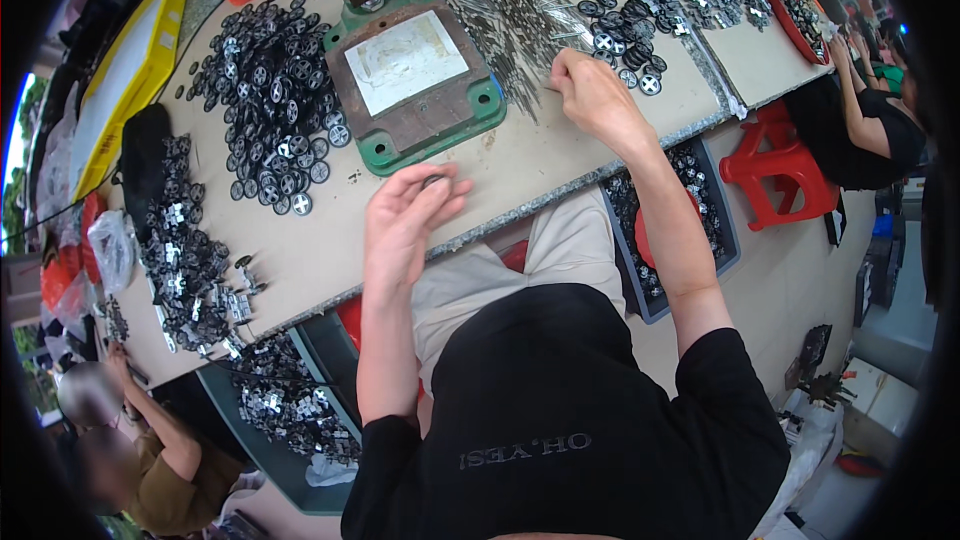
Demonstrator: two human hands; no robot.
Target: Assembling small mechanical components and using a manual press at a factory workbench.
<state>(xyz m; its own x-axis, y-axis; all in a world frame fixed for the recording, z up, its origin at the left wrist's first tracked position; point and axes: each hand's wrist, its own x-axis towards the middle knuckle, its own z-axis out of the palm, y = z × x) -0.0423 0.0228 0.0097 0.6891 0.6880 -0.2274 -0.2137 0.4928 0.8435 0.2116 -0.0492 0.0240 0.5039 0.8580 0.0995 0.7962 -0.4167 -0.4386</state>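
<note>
Left hand [408, 212] pinches a dark disc [433, 181] near the front edge of the tabletop [525, 168] while right hand [598, 100], narrow, contents unclear, is by pins [495, 0], so picking seems underway, next needing steady grip.

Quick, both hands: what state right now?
Left hand: closed on a small dark wheel.
Right hand: pinched closed beside the metal pins; whether it holds one can't be told.

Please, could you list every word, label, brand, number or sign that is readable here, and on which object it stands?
Black shirt: one short line of grey letters, upside down in the picture; wording not copied here.
Yellow frame: small dark marks, too small to read.
White plate: no readable text.
Wheels: no readable text.
</note>
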